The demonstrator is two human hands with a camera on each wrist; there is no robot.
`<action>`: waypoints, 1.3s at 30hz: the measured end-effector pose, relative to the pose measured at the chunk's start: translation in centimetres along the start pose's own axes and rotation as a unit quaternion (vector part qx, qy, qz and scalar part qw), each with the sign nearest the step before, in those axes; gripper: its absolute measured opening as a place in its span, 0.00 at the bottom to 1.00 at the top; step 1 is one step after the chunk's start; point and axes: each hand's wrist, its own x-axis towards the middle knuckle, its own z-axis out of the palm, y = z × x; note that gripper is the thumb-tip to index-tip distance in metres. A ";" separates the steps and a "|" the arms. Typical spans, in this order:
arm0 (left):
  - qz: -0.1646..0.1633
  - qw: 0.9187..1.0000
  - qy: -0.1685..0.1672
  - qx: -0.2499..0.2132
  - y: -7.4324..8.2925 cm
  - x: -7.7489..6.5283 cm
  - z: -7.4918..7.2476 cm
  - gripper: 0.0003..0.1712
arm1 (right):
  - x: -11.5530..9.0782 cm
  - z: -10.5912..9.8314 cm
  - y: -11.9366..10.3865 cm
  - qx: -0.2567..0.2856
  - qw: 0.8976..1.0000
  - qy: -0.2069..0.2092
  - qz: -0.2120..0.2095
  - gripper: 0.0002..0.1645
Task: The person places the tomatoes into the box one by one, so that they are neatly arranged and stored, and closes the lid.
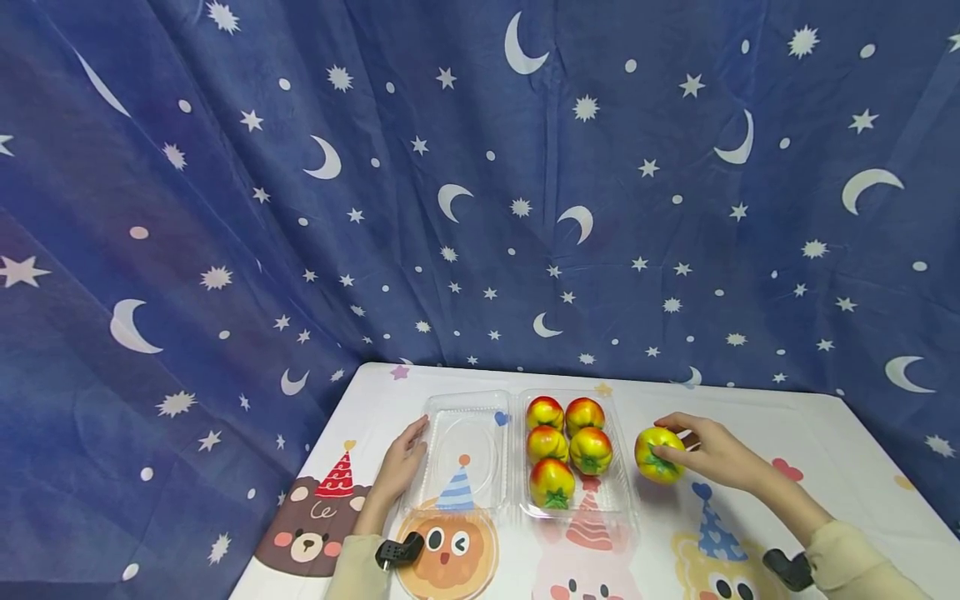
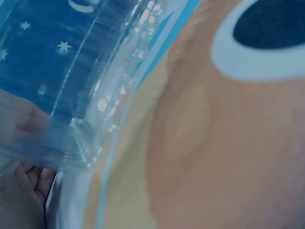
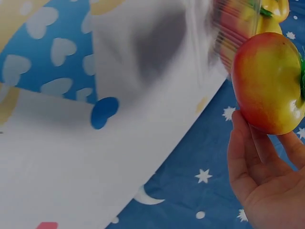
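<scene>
A red-and-yellow fruit (image 1: 659,456) with a green leafy cap, like a persimmon, is held in my right hand (image 1: 708,450). In the right wrist view, the fingers curl beneath this fruit (image 3: 269,83). It is just right of a hinged clear plastic box, whose right half (image 1: 611,492) contains several similar fruits (image 1: 591,451). My left hand (image 1: 401,462) rests along the outer left edge of the box's other half (image 1: 461,400). Part of this hand shows through the clear plastic corner (image 2: 81,138) in the left wrist view.
A white tablecloth (image 1: 772,425) printed with cartoon animals and party hats covers the table. Blue cloth (image 1: 480,208) with moons and stars hangs behind it and at the left. A black wrist camera (image 1: 401,550) sits on the left wrist, another (image 1: 789,570) on the right.
</scene>
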 end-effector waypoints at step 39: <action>0.000 1.000 -0.008 -0.011 -0.1 -0.1 0.0 0.27 | 1.7 4.8 -3.3 0.042 0.992 -0.011 -0.118 0.26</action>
